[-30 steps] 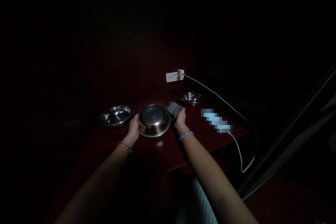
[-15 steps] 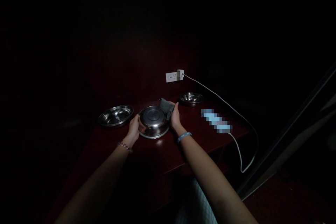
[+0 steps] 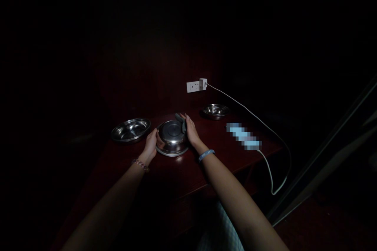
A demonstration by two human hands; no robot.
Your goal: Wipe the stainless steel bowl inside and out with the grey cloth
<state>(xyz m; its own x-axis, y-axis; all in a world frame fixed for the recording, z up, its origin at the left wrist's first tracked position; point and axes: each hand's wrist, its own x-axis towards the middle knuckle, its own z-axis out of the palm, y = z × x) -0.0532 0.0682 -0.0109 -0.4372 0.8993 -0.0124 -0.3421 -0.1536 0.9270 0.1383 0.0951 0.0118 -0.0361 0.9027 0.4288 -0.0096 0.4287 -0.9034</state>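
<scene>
An upturned steel bowl (image 3: 172, 137) rests on the dark red table (image 3: 182, 180), its flat base facing up. My left hand (image 3: 150, 144) grips the bowl's left side, thumb up against the wall. On the opposite side my right hand (image 3: 192, 131) presses a dark grey cloth (image 3: 182, 122) to the bowl's upper right wall. Part of the cloth is hidden beneath the palm and fingers.
A wide steel basin (image 3: 131, 130) stands at the left and a smaller steel bowl (image 3: 216, 111) at the back right. A blurred-out phone-like item (image 3: 243, 136) lies on the right. Its white cable (image 3: 247, 108) runs to a charger (image 3: 203, 83) in the wall socket (image 3: 193, 86).
My right hand has shifted slightly left and inward over the bowl, pushing the cloth closer against its wall. The left hand keeps its hold.
</scene>
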